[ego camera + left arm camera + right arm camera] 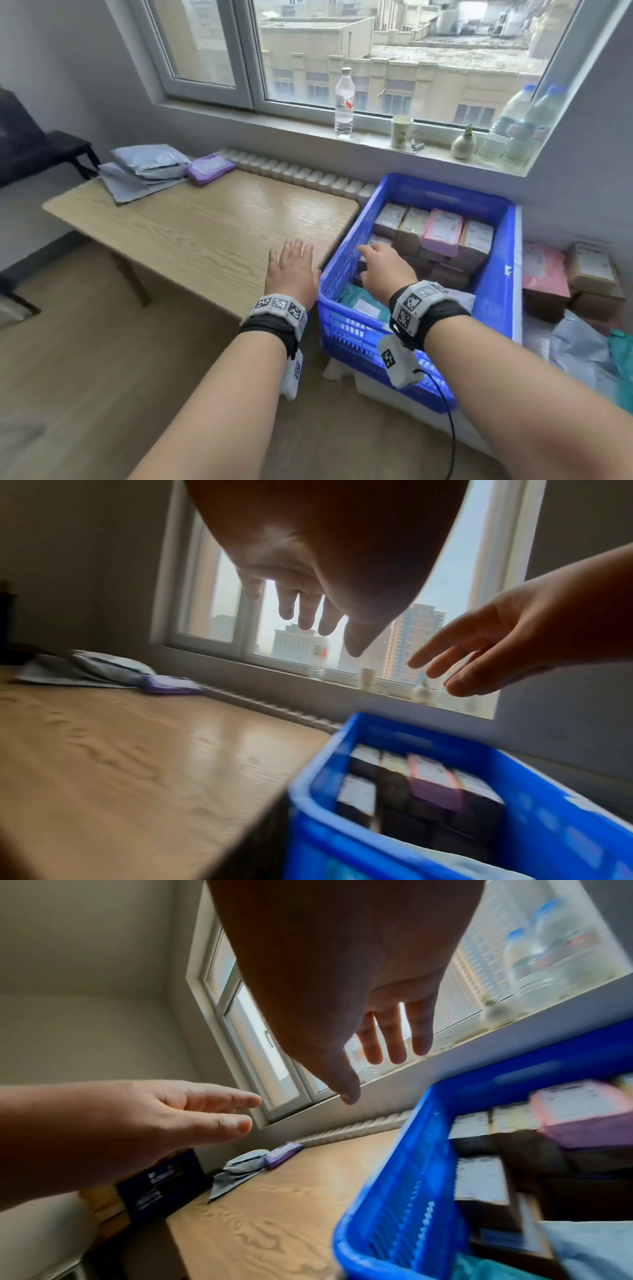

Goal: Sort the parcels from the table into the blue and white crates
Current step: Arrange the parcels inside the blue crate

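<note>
My left hand [291,263] hovers open and empty over the near right corner of the wooden table [205,222], fingers straight. Above the left side of the blue crate [500,274], my right hand [380,263] is also open and holds nothing. The crate is packed with brown boxes and a pink parcel [442,231]. At the table's far left lie grey mailer bags [147,168] and a purple parcel [209,168]. In the left wrist view the left hand [308,610] shows straight fingers, and the right hand [390,1042] does too in the right wrist view.
A white crate [534,339] to the right of the blue one holds pink, brown, grey and teal parcels. Bottles, a paper cup [401,131] and a small vase stand on the windowsill. A radiator runs behind the table. A dark stand is at the far left.
</note>
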Demonstrator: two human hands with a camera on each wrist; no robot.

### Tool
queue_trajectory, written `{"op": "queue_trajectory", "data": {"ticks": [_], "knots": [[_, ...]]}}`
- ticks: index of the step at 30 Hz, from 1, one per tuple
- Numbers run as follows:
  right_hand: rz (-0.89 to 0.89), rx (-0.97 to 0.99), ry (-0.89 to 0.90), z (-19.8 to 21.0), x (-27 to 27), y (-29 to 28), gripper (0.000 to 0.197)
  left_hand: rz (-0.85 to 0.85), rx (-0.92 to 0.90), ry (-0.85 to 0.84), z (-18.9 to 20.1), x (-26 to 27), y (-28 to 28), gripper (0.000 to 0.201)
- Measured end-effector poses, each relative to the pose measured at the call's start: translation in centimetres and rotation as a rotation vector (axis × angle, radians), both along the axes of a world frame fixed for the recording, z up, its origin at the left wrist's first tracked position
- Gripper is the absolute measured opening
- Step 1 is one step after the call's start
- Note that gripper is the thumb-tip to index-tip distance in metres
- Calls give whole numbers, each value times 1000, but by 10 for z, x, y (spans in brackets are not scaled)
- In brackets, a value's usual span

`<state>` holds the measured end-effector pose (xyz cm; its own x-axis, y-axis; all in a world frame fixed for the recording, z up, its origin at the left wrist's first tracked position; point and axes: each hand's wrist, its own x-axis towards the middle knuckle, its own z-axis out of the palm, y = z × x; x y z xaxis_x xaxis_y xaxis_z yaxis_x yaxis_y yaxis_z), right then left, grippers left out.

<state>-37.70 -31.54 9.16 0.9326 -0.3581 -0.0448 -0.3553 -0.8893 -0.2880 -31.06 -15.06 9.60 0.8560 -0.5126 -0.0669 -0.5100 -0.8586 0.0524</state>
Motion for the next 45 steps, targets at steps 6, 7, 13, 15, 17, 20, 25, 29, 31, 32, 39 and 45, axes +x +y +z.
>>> {"op": "queue_trajectory", "data": {"ticks": [6,7,13,15,17,20,25,29,31,32,39,45], "knots": [[145,-27,-13,11,65,85,48,156,18,29,6,46,99,61],[165,-28,-7,11,76,95,49,173,13,30,5,54,110,61],[279,-53,36,-1,149,142,51,254,22,60,-6,108,155,62],[307,-52,39,-5,181,154,49,270,28,63,-6,132,165,62],[335,-42,39,-5,213,164,49,290,27,66,-4,157,174,62],[369,-19,35,-5,259,180,52,309,46,67,2,194,187,61],[456,-14,39,-5,329,208,54,363,7,61,2,252,212,59],[485,-20,51,-9,370,234,53,385,31,78,-5,291,238,60],[497,4,58,-10,393,248,55,371,24,81,-6,316,253,60],[503,19,53,-10,406,255,57,365,16,81,-6,329,261,60],[412,53,8,-12,501,320,55,314,-11,67,-6,444,335,59],[252,84,3,-9,573,377,58,207,-1,125,-6,534,398,61]]}}
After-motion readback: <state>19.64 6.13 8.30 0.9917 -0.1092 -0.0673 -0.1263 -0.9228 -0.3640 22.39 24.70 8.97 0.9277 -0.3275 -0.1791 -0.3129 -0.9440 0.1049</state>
